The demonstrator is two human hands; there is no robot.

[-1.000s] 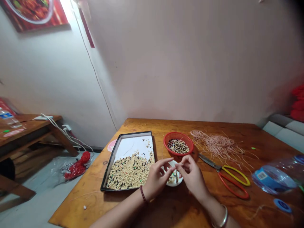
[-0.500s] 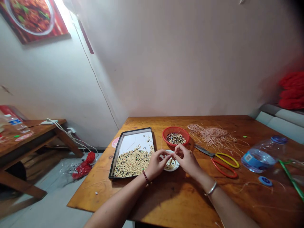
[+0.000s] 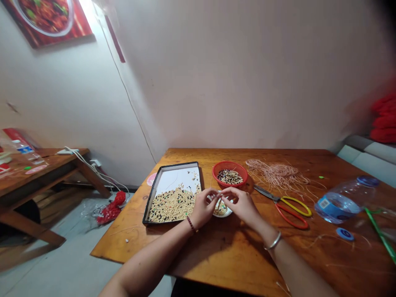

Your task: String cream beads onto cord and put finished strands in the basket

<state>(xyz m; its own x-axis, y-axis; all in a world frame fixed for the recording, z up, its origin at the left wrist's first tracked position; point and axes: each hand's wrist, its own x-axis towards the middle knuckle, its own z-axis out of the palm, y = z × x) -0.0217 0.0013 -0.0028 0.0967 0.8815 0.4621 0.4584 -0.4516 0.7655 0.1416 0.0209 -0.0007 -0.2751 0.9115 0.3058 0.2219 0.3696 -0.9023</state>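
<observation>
Both hands meet over a small white dish of beads. My left hand, with a dark red bracelet at the wrist, pinches something too small to make out. Fingertips of my right hand, above a silver bangle, press together close to the left ones; what they hold is also too small to tell. Just left of the hands lies a black-edged tray with many cream, black and green beads. Behind them stands a red basket of dark and cream beads.
Right of the basket lies a tangle of pink cord. Scissors with red and yellow handles, a plastic bottle, a blue cap and a green stick are on the wooden table. Another table stands left.
The view has shifted slightly. The fingertips of both hands have moved a little and now meet above the dish, with more of the beads in it showing.
</observation>
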